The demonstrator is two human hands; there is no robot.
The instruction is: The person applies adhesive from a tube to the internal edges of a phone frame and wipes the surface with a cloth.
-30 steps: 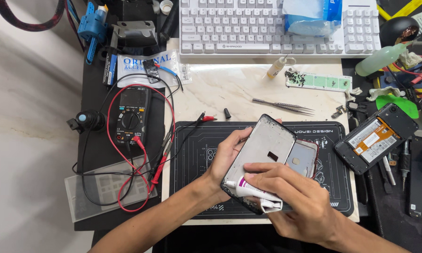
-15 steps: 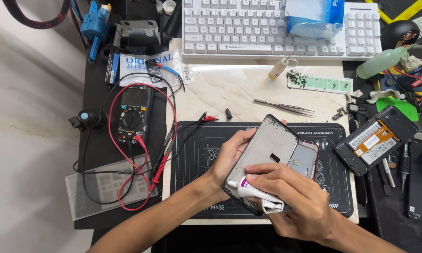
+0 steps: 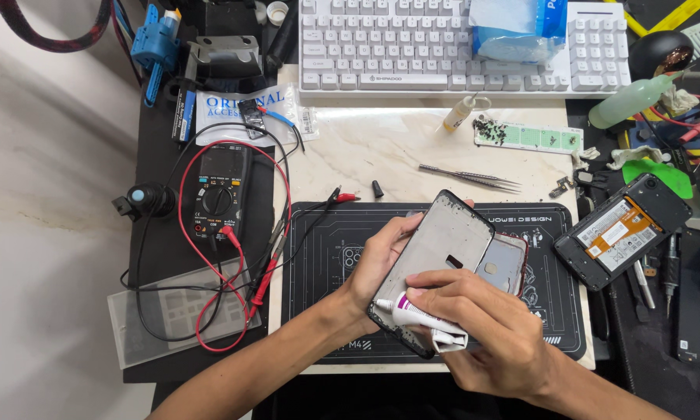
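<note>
On the black strip at the left, a white packet (image 3: 245, 109) with blue lettering is laid above a multimeter (image 3: 219, 194). Over the dark work mat (image 3: 319, 257) on pale marble, a grey phone frame (image 3: 435, 260) is gripped by the left hand (image 3: 377, 260), while a small white glue tube (image 3: 416, 319) is pinched by the right hand (image 3: 486, 334). Farther right, an opened phone (image 3: 622, 229) with an orange-labelled battery is seen below a white keyboard (image 3: 412, 39) carrying a blue wipes pack (image 3: 513, 27).

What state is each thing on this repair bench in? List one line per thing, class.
Phone frame: tilted, held off the mat by the left hand.
Glue tube: gripped in the right hand, tip at the frame's lower edge.
Opened phone: back off, lying flat.
Multimeter: leads plugged in.
Tweezers: lying unused.
</note>
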